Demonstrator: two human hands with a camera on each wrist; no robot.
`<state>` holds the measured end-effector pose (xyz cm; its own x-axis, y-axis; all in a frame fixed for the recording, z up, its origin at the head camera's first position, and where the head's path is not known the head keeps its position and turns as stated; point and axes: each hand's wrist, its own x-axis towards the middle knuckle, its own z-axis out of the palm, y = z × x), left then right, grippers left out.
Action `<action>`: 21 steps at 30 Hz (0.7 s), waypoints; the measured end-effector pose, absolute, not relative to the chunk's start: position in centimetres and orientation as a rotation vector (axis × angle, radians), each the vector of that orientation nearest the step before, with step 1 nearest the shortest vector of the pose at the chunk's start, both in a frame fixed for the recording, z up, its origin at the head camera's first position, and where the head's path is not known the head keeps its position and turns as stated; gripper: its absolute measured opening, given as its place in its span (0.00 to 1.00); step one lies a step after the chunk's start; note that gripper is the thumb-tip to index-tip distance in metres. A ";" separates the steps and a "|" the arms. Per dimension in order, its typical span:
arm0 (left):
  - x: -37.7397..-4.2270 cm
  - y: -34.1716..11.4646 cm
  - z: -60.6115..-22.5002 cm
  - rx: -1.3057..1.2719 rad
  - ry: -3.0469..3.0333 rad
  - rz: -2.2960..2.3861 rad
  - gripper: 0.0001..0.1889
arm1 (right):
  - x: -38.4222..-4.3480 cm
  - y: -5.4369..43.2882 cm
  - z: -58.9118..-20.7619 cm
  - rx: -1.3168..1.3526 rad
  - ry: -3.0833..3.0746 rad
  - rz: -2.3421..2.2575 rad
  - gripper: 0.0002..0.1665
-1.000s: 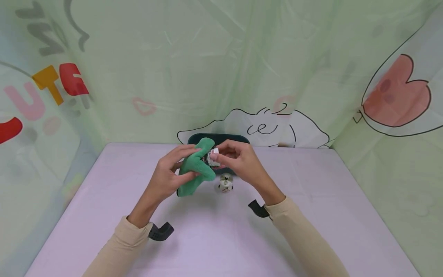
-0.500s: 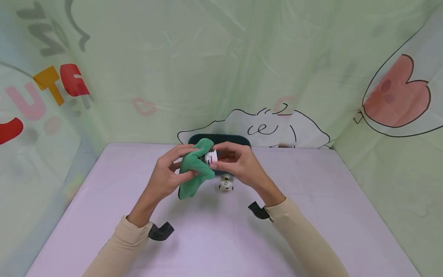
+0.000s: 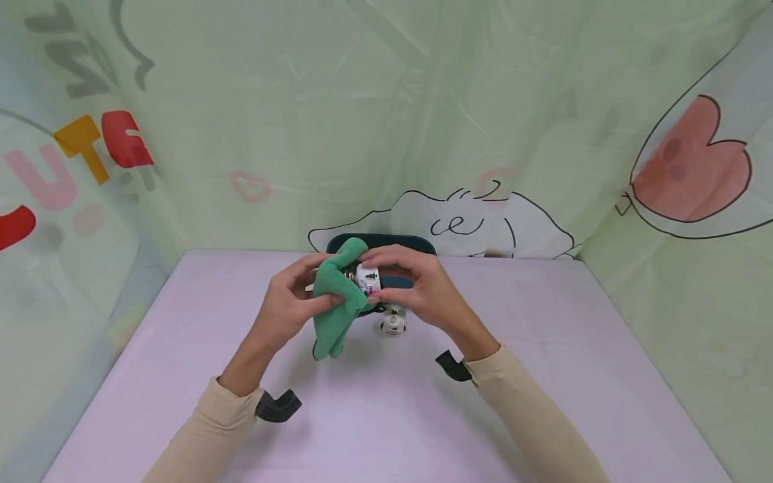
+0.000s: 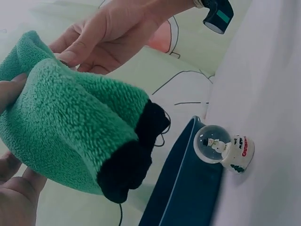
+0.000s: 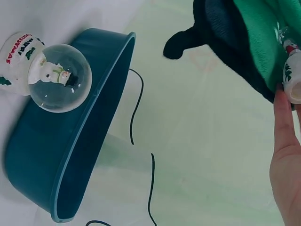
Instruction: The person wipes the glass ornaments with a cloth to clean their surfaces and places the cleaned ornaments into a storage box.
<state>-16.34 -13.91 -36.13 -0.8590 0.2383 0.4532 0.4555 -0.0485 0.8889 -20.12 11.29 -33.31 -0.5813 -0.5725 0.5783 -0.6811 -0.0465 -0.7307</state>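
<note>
Observed small snow globe raised above the near-left part of the dark teal tub, glass end tucked into a green plush cloth, white base facing right. Found left hand grasping the cloth around the glass, with fingers and thumb on opposite sides. Found right hand pinching the base between thumb and fingertips. Noted green tree prints on that base, plus a red detail within the glass, too cropped to identify. Recorded black ends on the cloth, with lower folds hanging to the near-left of the tub, apart from it. Located second snow globe, containing a snowman in a black hat, upright on the lilac tabletop just beside the tub's near wall; cannot tell whether touching. Read red lettering on its white base. Recorded pale green printed backdrop behind the tub. Noted beige sleeves and black wrist cameras on the near side of the tub.
</note>
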 end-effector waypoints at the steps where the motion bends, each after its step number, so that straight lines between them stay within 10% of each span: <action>1: -16.3 -13.9 -36.1 -0.751 -2.047 -2.040 0.30 | -20.1 11.3 -33.4 1.397 -2.089 1.708 0.30; 21: -16.2 -14.1 -36.1 -0.672 -2.070 -2.098 0.31 | -20.4 11.2 -33.5 1.414 -2.046 1.554 0.29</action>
<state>-16.18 -14.10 -36.15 -0.8944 0.2214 0.3886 0.3855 -0.0588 0.9208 -20.43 11.21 -33.51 -0.5183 -0.5554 0.6503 -0.7754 -0.0156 -0.6313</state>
